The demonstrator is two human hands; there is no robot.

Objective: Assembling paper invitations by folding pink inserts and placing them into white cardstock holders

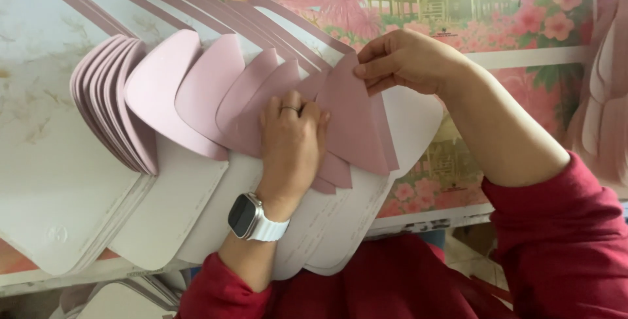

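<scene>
Nearest the camera are the red sleeves [556, 247] of the person, pushed back from both forearms, and a smartwatch [248, 218] with a white strap on the left wrist. Just beyond it the left hand [291, 146] lies palm down on a fanned row of white envelopes [190, 208] with pink flaps, its fingers [307, 119] spread loosely and pressing flat on the flaps, grasping nothing; a ring sits on one finger. The envelopes overlap one another like shingles across the desk [451, 218], whose surface carries a printed covering of pink flowers and a wooden stilt house. To the right and a little farther off, the right hand [405, 61] pinches the tip of one pink flap [356, 123] between thumb and fingers, holding it folded down over the envelope beneath, with the flap's edge just beside the left hand's fingertips. To the left, a tight bundle of raised pink flaps [111, 97] stands curved and stacked close together. Farthest back, more white envelope backs [39, 44] lean in overlapping layers, and at the far right edge another pale stack [605, 83] shows, blurred.
</scene>
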